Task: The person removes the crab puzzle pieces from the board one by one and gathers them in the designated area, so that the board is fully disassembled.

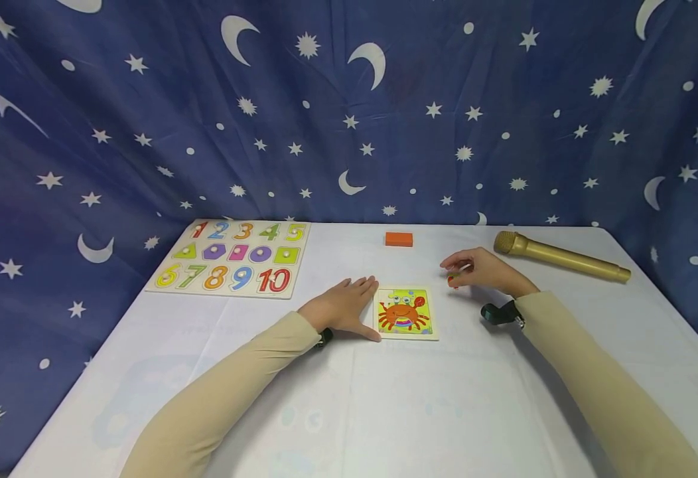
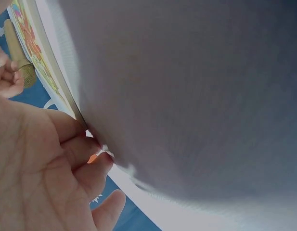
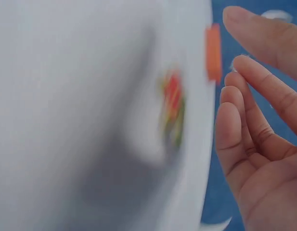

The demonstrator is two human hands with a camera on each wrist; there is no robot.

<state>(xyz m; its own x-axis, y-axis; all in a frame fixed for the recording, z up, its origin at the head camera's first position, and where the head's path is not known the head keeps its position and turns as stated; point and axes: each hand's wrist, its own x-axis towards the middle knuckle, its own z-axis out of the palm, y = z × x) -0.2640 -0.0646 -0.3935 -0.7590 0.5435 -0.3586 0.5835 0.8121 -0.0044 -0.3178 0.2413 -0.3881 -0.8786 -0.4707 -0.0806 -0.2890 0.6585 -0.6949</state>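
A small square crab picture puzzle (image 1: 405, 315) in a pale wooden frame lies flat on the white-covered table. Beside its left edge is my left hand (image 1: 344, 307), fingers spread forward and thumb along the near corner; in the left wrist view the fingertips are right at the frame's edge. My right hand (image 1: 485, 269), to the right of the puzzle, hovers over a small red and green piece (image 3: 173, 98), blurred in the right wrist view. The fingers (image 3: 256, 108) bend loosely and the thumb stands apart, with nothing between them.
A number and shape peg board (image 1: 247, 259) lies at the back left. Toward the back middle sits an orange block (image 1: 399, 239). A gold microphone (image 1: 564, 257) rests at the back right, close beyond my right hand. A blue star-patterned curtain (image 1: 349, 119) hangs behind the table.
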